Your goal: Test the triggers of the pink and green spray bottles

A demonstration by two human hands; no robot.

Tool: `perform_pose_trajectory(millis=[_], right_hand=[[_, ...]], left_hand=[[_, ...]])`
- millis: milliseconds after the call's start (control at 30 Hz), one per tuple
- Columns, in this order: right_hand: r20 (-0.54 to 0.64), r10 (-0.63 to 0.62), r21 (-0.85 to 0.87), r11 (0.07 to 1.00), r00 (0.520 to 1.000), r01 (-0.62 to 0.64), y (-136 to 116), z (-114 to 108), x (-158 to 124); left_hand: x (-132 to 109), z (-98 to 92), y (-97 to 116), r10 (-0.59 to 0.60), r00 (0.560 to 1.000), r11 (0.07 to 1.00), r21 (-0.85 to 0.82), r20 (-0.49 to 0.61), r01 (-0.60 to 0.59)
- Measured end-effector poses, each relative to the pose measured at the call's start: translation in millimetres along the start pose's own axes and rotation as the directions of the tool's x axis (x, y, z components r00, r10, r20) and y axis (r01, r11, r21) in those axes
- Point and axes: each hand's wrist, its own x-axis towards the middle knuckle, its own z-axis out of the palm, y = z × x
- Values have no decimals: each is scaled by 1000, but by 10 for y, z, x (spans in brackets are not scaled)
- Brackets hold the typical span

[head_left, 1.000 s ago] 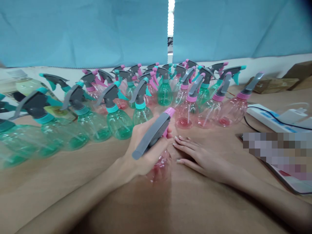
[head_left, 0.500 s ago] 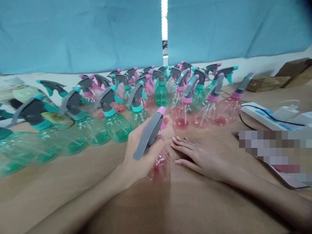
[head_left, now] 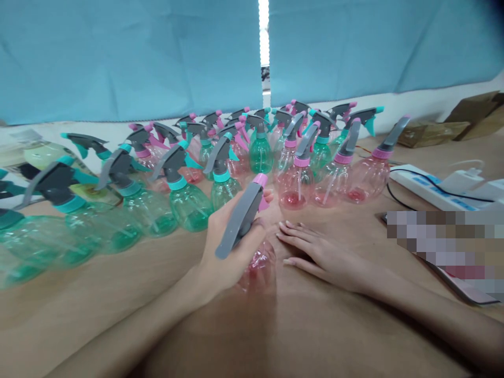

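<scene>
My left hand (head_left: 222, 244) is wrapped round the neck of a pink spray bottle (head_left: 260, 268), which stands on the wooden table. Its grey sprayer head with a pink nozzle sticks up above my fingers and points away from me. To the right of that bottle, my right hand (head_left: 321, 254) lies flat on the table with its fingers stretched out, holding nothing. Just beyond my left hand stands a green spray bottle (head_left: 191, 207) with a turquoise collar. Past my right fingertips is another pink spray bottle (head_left: 293, 191).
Several more green and pink spray bottles fill the back and left of the table (head_left: 212, 341). At right lie a white power strip (head_left: 421, 186) with a black cable and a blurred flat object (head_left: 444, 257). A cardboard box (head_left: 433, 134) sits behind them, and a blue curtain (head_left: 137, 58) hangs at the back.
</scene>
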Motion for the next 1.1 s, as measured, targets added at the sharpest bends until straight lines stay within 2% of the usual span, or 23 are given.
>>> perform_pose_trajectory(millis=[433, 700, 900, 1100], right_hand=[[-25, 12, 65, 998, 1000, -10, 10, 22, -7], [-36, 5, 85, 996, 999, -1, 30, 40, -3], [-12, 9, 76, 997, 1000, -8, 15, 21, 5], [-25, 11, 89, 996, 1000, -9, -6, 2, 6]], left_hand=[[7, -9, 31, 39, 999, 998, 45, -14, -39], [8, -18, 21, 0, 1000, 994, 110, -1, 0], [6, -18, 24, 10, 1000, 998, 63, 1, -10], [-8, -65, 21, -27, 999, 995, 93, 40, 23]])
